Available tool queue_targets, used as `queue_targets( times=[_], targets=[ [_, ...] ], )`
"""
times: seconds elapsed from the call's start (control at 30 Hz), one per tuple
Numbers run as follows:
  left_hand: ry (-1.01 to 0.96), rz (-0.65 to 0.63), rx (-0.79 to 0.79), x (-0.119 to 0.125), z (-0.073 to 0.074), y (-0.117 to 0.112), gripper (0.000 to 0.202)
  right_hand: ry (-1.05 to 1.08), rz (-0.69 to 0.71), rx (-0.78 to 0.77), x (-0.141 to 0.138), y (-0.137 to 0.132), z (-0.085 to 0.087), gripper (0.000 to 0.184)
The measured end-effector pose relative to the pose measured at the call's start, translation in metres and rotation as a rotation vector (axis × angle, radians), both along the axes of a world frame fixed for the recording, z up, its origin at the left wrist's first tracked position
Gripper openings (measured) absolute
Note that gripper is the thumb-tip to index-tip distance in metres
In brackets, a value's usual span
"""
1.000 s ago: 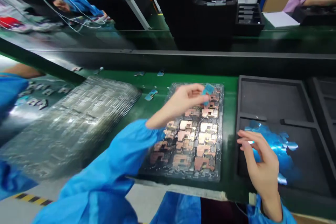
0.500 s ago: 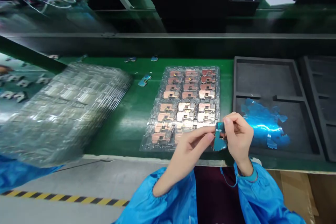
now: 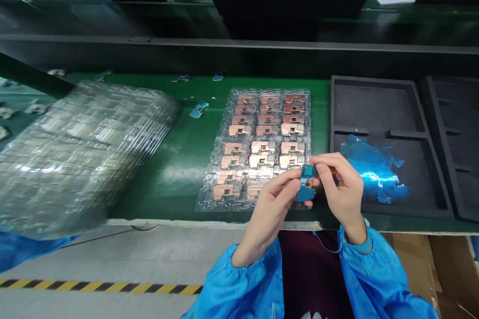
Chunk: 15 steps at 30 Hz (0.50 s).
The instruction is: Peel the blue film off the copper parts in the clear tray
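The left hand (image 3: 275, 202) is pinching a blue-faced part (image 3: 306, 192) at the near right corner of the clear tray (image 3: 224, 206); the right hand (image 3: 340, 187) is curling its fingers beside the part, whether pinching it I cannot tell

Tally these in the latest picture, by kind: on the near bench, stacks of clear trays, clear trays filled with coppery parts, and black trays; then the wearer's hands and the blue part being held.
Stacks of clear trays: 1
Filled clear tray: 1
Black trays: 2, one cut off
Hands, left hand and right hand: 2
Held blue part: 1
Total: 7
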<state>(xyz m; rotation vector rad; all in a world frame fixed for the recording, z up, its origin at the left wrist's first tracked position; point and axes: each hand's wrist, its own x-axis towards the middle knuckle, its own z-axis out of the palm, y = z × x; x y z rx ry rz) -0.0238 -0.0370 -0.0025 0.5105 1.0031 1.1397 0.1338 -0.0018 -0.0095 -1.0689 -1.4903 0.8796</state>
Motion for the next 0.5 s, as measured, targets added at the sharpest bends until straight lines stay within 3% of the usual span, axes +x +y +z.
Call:
queue_targets(
  times=[0.1,0.2,0.4,0.5],
  targets=[
    [0.030,0.047,-0.053,-0.002,-0.006,0.000,0.042,-0.165,0.010,0.182,0.007,0.003,0.005,0.029],
    [0.041,0.049,-0.043,-0.003,-0.007,0.000,0.042,-0.306,-0.043,0.379,0.010,0.004,0.011,0.026],
    [0.038,0.013,-0.005,-0.004,-0.004,0.001,0.036,-0.370,-0.038,0.442,0.012,0.003,0.017,0.022],
    [0.005,0.025,-0.017,-0.003,-0.006,-0.001,0.037,-0.427,-0.085,0.548,0.012,0.000,0.014,0.022]
  ],
)
